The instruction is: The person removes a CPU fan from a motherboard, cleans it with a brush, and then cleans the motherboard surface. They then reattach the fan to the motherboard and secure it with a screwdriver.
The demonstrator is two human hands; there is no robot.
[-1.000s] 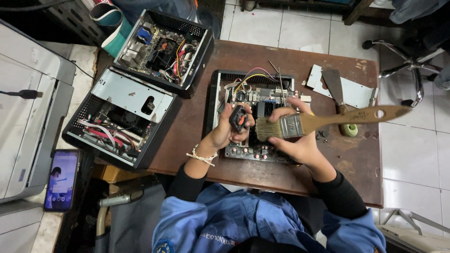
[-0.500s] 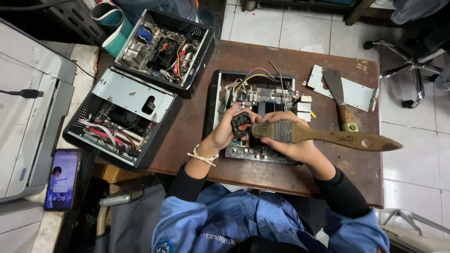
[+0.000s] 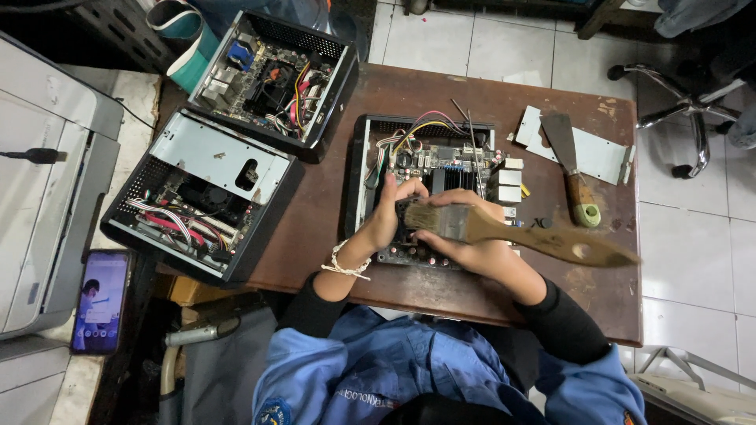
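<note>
An opened small computer case (image 3: 356, 169) with a green circuit board and coloured wires lies in the middle of the brown table (image 3: 331, 228). My right hand (image 3: 465, 248) grips a wide wooden-handled paintbrush (image 3: 520, 232), bristles pointing left over the board's dark fan area. My left hand (image 3: 387, 216) rests on the board just left of the bristles, fingers curled around a small dark part I cannot make out clearly.
Two more opened black computer cases (image 3: 213, 197) (image 3: 276, 71) sit at the table's left. A putty knife (image 3: 575, 169) lies on a grey metal cover plate (image 3: 602, 153) at the right. A phone (image 3: 98, 299) and a grey printer (image 3: 39, 173) are at left, an office chair (image 3: 685, 94) at right.
The brush has swung clockwise; its handle dropped from pointing up-right to down-right, and the bristles moved left toward my left hand. The left hand stayed on the board.
</note>
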